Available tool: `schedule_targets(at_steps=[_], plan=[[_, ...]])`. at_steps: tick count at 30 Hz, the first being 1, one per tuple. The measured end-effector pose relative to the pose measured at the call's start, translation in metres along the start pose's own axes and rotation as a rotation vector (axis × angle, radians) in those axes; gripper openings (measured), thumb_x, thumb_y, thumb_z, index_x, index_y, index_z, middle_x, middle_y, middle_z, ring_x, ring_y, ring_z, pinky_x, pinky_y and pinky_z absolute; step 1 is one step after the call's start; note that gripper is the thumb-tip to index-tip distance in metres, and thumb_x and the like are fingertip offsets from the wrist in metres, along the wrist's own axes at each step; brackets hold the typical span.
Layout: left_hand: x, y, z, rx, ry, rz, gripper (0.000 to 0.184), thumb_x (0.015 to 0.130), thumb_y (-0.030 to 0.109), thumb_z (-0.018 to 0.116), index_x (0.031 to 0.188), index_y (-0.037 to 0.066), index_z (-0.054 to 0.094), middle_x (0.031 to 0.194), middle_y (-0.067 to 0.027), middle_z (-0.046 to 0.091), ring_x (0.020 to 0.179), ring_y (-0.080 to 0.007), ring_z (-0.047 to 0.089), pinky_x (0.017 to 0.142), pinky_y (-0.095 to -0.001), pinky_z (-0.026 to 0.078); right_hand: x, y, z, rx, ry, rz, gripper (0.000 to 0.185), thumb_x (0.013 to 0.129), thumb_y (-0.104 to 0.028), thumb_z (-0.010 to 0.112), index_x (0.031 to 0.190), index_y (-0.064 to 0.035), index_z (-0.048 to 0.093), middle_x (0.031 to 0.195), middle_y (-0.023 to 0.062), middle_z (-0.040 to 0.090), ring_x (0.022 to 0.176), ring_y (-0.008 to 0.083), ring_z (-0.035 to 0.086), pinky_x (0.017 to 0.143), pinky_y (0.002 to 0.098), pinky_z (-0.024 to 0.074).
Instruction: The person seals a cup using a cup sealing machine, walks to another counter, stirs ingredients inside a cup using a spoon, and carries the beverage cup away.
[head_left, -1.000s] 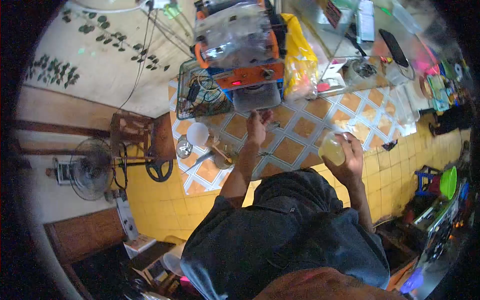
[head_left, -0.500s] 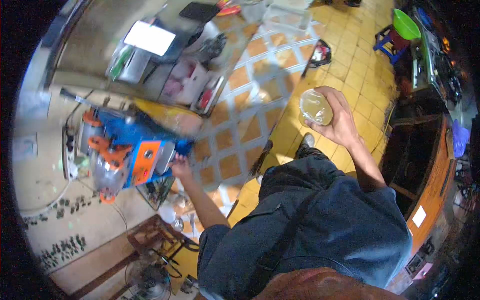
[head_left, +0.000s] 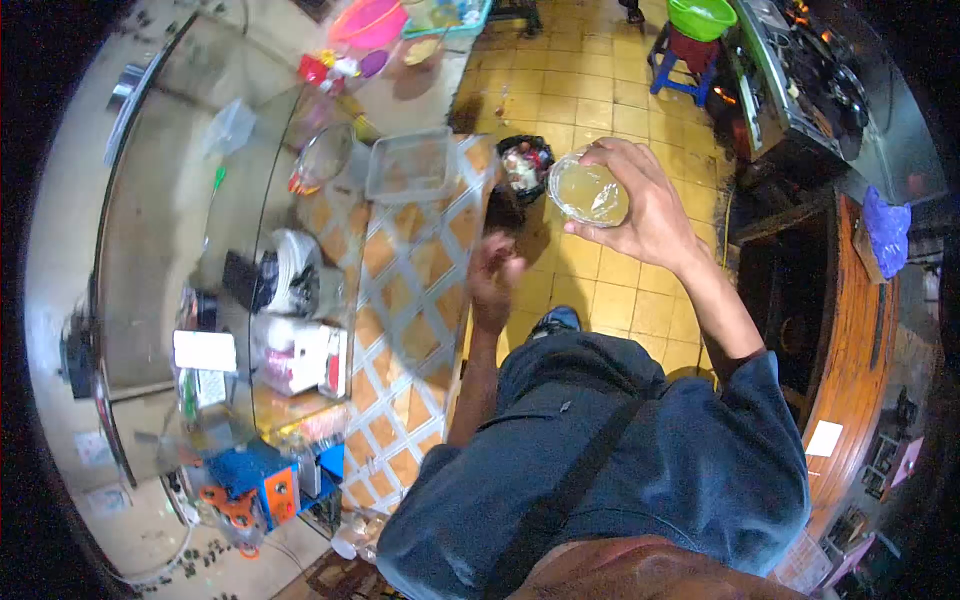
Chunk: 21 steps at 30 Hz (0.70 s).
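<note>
Spreading under the whole scene, yellow tiled floor (head_left: 570, 85). Surface (head_left: 400, 335), patterned in orange and pale diamonds, along the person's left side. Wooden cabinet (head_left: 850, 345), one, at the right, a purple bag (head_left: 887, 235) at its far end. Machine (head_left: 238, 472), blue and orange, one, at the near left. Blue stool (head_left: 683, 72), one, on the floor at the far right, bearing a green basin (head_left: 700, 18). Plastic container (head_left: 410, 168), clear, rectangular, at the far end of the patterned surface. Black bag (head_left: 525, 170), one, open, holding mixed rubbish, between that surface and the cup. Right hand (head_left: 655, 205), its grip clamped around the cup's side, thumb opposite fingers. Left hand (head_left: 494, 280), raised beside the surface's edge, blurred, fingers partly curled; whether its grip is apart or together cannot be told. Cup (head_left: 590, 193), clear, round, pale yellowish contents, shiny film across the top; held in the right hand, above the floor, just beside the black bag.
</note>
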<state>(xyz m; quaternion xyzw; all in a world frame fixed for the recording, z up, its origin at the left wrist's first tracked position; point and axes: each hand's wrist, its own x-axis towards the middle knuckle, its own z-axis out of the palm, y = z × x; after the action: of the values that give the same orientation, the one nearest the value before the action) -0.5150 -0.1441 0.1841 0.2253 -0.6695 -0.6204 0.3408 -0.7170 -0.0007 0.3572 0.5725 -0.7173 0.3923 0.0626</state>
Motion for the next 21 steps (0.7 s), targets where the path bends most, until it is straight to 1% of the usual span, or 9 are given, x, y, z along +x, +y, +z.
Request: schedule_targets(at_steps=[1, 3, 6, 9, 11, 13, 15, 16, 21], plan=[[0.032, 0.027, 0.036, 0.142, -0.133, 0.138, 0.058, 0.077, 0.021, 0.076, 0.125, 0.003, 0.048, 0.121, -0.0108, 0.053, 0.108, -0.0205, 0.052, 0.094, -0.0342, 0.043, 0.006, 0.015, -0.005, 0.015, -0.008, 0.037, 0.064, 0.06, -0.031, 0.084, 0.111, -0.0041, 0.056, 0.117, 0.0183, 0.055, 0.109, 0.0369, 0.052, 0.095, 0.0441, 0.0411], [0.084, 0.032, 0.098, 0.054, -0.294, 0.356, 0.082, 0.07, 0.016, 0.082, 0.135, 0.0, 0.034, 0.127, -0.0158, 0.046, 0.111, -0.0241, 0.05, 0.096, -0.0376, 0.042, 0.021, 0.05, -0.017, 0.015, -0.016, 0.08, 0.064, 0.059, -0.03, 0.085, 0.11, -0.0032, 0.057, 0.118, 0.0191, 0.055, 0.111, 0.0372, 0.051, 0.096, 0.044, 0.0407], [0.15, 0.045, 0.173, -0.016, -0.379, 0.383, 0.088, 0.069, 0.013, 0.082, 0.136, -0.002, 0.027, 0.128, -0.0165, 0.045, 0.116, -0.0245, 0.048, 0.098, -0.0395, 0.041, 0.045, 0.111, -0.024, 0.0, 0.045, 0.085, 0.064, 0.057, -0.036, 0.084, 0.106, -0.0032, 0.059, 0.112, 0.0179, 0.056, 0.104, 0.0364, 0.053, 0.092, 0.044, 0.0426], [0.201, 0.019, 0.232, -0.31, -0.356, 0.267, 0.081, 0.073, 0.016, 0.077, 0.137, 0.003, 0.028, 0.134, -0.0152, 0.04, 0.124, -0.0247, 0.043, 0.105, -0.0406, 0.036, 0.074, 0.166, -0.038, -0.039, 0.017, 0.166, 0.067, 0.057, -0.038, 0.084, 0.108, -0.0037, 0.059, 0.117, 0.0199, 0.054, 0.107, 0.0385, 0.051, 0.094, 0.0449, 0.0417], [0.253, 0.007, 0.274, -0.719, -0.362, 0.066, 0.073, 0.08, 0.026, 0.069, 0.137, 0.008, 0.028, 0.135, -0.0131, 0.04, 0.124, -0.0246, 0.042, 0.105, -0.0426, 0.037, 0.103, 0.198, -0.053, -0.096, 0.002, 0.198, 0.068, 0.058, -0.04, 0.085, 0.109, -0.0035, 0.058, 0.12, 0.0199, 0.053, 0.111, 0.0387, 0.049, 0.096, 0.0447, 0.0405], [0.287, 0.004, 0.298, -0.812, -0.381, 0.018, 0.067, 0.083, 0.035, 0.064, 0.136, 0.011, 0.03, 0.134, -0.0118, 0.041, 0.124, -0.0242, 0.042, 0.105, -0.0433, 0.038, 0.122, 0.228, -0.064, -0.124, -0.04, 0.24, 0.07, 0.059, -0.041, 0.085, 0.11, -0.0033, 0.057, 0.123, 0.02, 0.051, 0.114, 0.0389, 0.048, 0.098, 0.0445, 0.0393], [0.328, 0.008, 0.319, -0.605, -0.294, -0.026, 0.088, 0.069, 0.026, 0.082, 0.135, 0.002, 0.029, 0.127, -0.0134, 0.048, 0.117, -0.0233, 0.05, 0.1, -0.0382, 0.041, 0.144, 0.264, -0.075, -0.132, -0.043, 0.256, 0.074, 0.059, -0.045, 0.084, 0.115, -0.0036, 0.057, 0.128, 0.0204, 0.048, 0.119, 0.0388, 0.045, 0.1, 0.0453, 0.0376], [0.351, 0.007, 0.325, -0.604, -0.304, 0.009, 0.092, 0.064, 0.031, 0.086, 0.133, 0.002, 0.033, 0.122, -0.0126, 0.052, 0.113, -0.0225, 0.053, 0.097, -0.0377, 0.044, 0.155, 0.278, -0.081, -0.127, -0.047, 0.252, 0.074, 0.059, -0.045, 0.084, 0.115, -0.0036, 0.057, 0.128, 0.0204, 0.048, 0.119, 0.0388, 0.045, 0.1, 0.0453, 0.0376], [0.458, -0.008, 0.354, -0.112, -0.303, 0.256, 0.096, 0.057, 0.036, 0.089, 0.13, 0.001, 0.037, 0.12, -0.015, 0.053, 0.112, -0.0263, 0.054, 0.096, -0.0383, 0.045, 0.225, 0.367, -0.105, -0.063, -0.145, 0.158, 0.072, 0.069, -0.048, 0.076, 0.124, -0.0064, 0.055, 0.131, 0.0247, 0.045, 0.115, 0.0404, 0.046, 0.097, 0.046, 0.0392]])
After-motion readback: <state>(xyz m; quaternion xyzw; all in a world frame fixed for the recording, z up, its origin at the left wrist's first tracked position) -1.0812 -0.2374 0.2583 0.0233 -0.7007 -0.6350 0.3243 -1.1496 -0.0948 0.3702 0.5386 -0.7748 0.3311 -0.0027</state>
